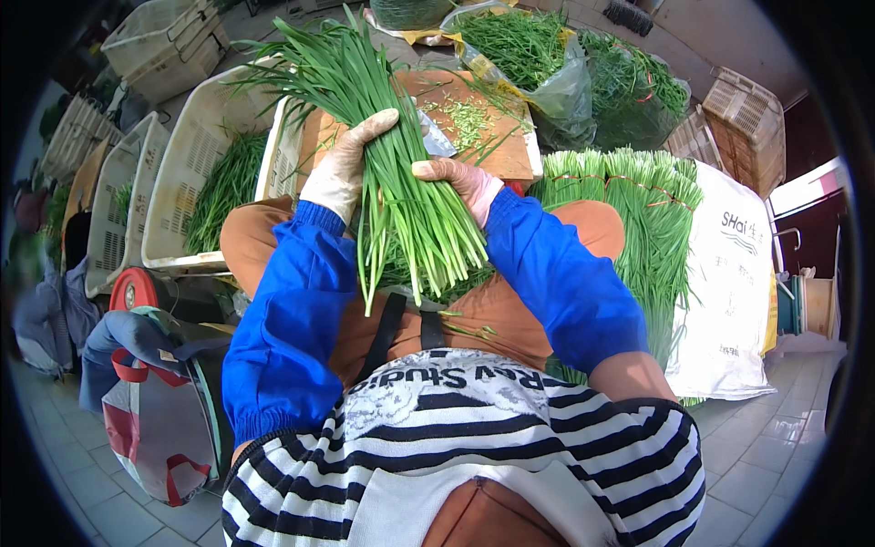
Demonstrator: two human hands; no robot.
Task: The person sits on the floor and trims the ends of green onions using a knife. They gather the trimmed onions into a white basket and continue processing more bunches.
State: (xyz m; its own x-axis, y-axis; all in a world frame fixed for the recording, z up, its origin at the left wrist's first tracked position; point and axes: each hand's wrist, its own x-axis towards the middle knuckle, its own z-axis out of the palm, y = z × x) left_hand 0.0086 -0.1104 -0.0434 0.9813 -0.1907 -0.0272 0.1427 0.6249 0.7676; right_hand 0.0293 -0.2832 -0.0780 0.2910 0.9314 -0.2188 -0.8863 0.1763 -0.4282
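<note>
A thick bunch of garlic chives (396, 171) is held up in front of me, leaf tips away and pale stem ends towards my lap. My left hand (352, 161), in a whitish glove, grips its left side with the thumb across the leaves. From the right, my gloved right hand (461, 183) holds the stems, thumb on top; its other fingers are hidden. Beyond the bunch lies a wooden cutting board (417, 85) with chopped stem ends (466, 122) on it. A knife blade (435, 135) rests there, partly covered by the chives.
Tied chive bundles (642, 205) lie on a white sack (724, 287) at my right. A plastic crate (160, 198) at the left holds loose chives (229, 191). Plastic bags of greens (519, 51) stand behind the board. A fabric bag (160, 417) sits on the tiled floor.
</note>
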